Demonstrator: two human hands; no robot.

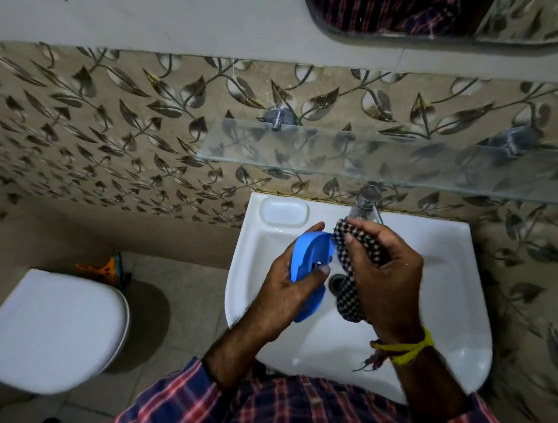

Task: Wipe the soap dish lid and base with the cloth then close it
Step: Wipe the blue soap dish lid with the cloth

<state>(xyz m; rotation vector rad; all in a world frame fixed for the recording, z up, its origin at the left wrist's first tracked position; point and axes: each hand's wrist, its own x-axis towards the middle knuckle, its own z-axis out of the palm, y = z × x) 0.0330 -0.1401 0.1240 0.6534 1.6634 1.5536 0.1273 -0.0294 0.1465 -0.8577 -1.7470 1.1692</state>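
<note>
I am holding the blue oval plastic soap dish (pixel 310 275) in my left hand (pixel 287 284), fingers curled round it, at the centre of the frame above the white ceramic sink (pixel 451 299). My right hand (pixel 386 278) is gripping the black-and-white checked cloth (pixel 350 296), bunched just right of the dish and touching its edge. I judge the wiping works best by pushing a cloth fold into the hollow and sweeping along the rim, steadying the dish.

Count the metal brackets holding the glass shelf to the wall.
2. One bracket sits near the shelf's left end, above the sink. The other bracket is near the right side. More could lie beyond the right frame edge.
</note>
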